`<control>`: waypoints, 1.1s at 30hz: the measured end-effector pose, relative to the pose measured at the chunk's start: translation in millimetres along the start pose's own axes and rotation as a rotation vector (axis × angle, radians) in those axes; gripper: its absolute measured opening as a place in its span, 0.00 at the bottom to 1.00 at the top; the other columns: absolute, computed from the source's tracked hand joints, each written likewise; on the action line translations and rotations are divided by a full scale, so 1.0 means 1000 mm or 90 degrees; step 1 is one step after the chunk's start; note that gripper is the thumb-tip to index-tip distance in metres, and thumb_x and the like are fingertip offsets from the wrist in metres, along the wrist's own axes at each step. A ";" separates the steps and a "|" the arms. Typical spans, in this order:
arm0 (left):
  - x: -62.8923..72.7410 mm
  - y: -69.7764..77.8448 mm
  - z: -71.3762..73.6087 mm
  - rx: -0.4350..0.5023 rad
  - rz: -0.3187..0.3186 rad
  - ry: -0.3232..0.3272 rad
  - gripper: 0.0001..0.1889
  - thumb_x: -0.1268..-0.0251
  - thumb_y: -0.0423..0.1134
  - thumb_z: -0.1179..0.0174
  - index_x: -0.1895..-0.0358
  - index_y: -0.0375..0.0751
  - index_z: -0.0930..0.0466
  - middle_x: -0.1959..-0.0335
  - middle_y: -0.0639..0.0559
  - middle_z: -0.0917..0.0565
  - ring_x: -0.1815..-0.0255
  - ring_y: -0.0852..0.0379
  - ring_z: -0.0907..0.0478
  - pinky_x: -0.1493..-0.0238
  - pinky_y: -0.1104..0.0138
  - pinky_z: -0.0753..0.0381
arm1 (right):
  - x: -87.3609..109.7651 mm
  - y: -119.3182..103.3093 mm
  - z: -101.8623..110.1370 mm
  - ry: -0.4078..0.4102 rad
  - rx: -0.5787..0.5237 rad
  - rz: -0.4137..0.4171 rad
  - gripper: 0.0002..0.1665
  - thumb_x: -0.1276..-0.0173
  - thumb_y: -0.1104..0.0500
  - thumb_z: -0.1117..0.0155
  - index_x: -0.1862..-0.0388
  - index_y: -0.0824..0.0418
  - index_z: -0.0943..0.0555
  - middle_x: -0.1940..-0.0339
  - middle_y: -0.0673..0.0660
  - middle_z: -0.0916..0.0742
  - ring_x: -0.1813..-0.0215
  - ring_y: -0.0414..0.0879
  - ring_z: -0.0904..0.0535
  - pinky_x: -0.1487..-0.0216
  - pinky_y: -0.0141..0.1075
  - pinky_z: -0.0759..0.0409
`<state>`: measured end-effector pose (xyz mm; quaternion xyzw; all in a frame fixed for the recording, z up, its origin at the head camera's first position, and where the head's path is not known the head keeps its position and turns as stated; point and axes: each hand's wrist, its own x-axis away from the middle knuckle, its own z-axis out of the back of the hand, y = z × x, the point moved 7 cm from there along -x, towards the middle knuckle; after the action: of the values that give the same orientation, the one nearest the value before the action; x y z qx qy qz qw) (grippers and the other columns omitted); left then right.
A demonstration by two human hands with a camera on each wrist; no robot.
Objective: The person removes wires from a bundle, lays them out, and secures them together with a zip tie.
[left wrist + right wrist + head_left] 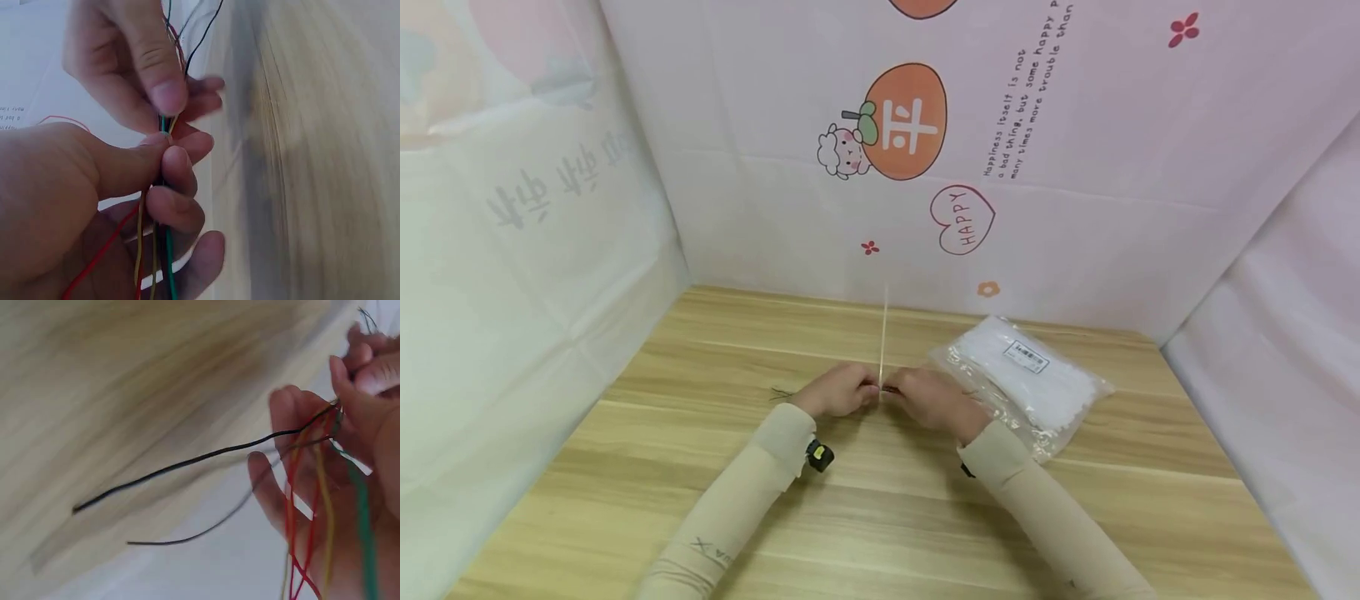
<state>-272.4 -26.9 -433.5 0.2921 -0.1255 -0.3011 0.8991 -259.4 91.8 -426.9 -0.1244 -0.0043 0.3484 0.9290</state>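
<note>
A bundle of thin wires in red, yellow, green and black runs between the two hands, just over the table. My left hand [842,389] pinches the bundle between thumb and fingers; in the left wrist view its green wire [169,262] trails below the palm. Close beside it, my right hand [932,400] grips the same bundle, and black wire [187,464] ends fan out past its fingers in the right wrist view. A thin white cable tie [883,342] stands upright from the spot where the fingertips meet. The fingers hide how it sits on the wires.
A clear plastic bag [981,362] with white contents and a barcode label [1027,357] lies right of the right hand, partly behind that wrist. Printed white cloth [775,217] walls the wooden table [880,533] at the back and both sides.
</note>
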 end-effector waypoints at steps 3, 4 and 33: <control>0.002 0.004 0.000 -0.044 -0.015 -0.008 0.12 0.19 0.34 0.43 0.64 0.38 0.14 0.76 0.57 0.25 0.73 0.61 0.29 0.63 0.67 0.26 | 0.003 -0.003 0.001 0.021 0.062 0.057 0.06 0.22 0.59 0.34 0.53 0.57 0.12 0.57 0.53 0.09 0.56 0.46 0.12 0.55 0.41 0.14; 0.003 0.006 0.000 -0.058 -0.013 -0.011 0.12 0.19 0.34 0.43 0.64 0.38 0.14 0.76 0.56 0.24 0.73 0.60 0.29 0.62 0.65 0.25 | 0.004 -0.004 0.001 0.028 0.087 0.076 0.05 0.23 0.60 0.33 0.55 0.57 0.13 0.59 0.54 0.10 0.57 0.47 0.12 0.56 0.40 0.14; 0.021 0.014 -0.001 -0.245 -0.104 0.046 0.07 0.20 0.38 0.40 0.63 0.44 0.18 0.77 0.59 0.27 0.75 0.63 0.34 0.71 0.70 0.33 | 0.017 -0.002 -0.001 0.094 0.190 0.139 0.12 0.24 0.61 0.36 0.69 0.54 0.25 0.79 0.49 0.16 0.79 0.40 0.26 0.77 0.34 0.26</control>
<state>-248.6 -30.4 -425.1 0.1353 -0.0090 -0.3809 0.9146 -245.1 101.6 -428.8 -0.0105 0.1287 0.4339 0.8917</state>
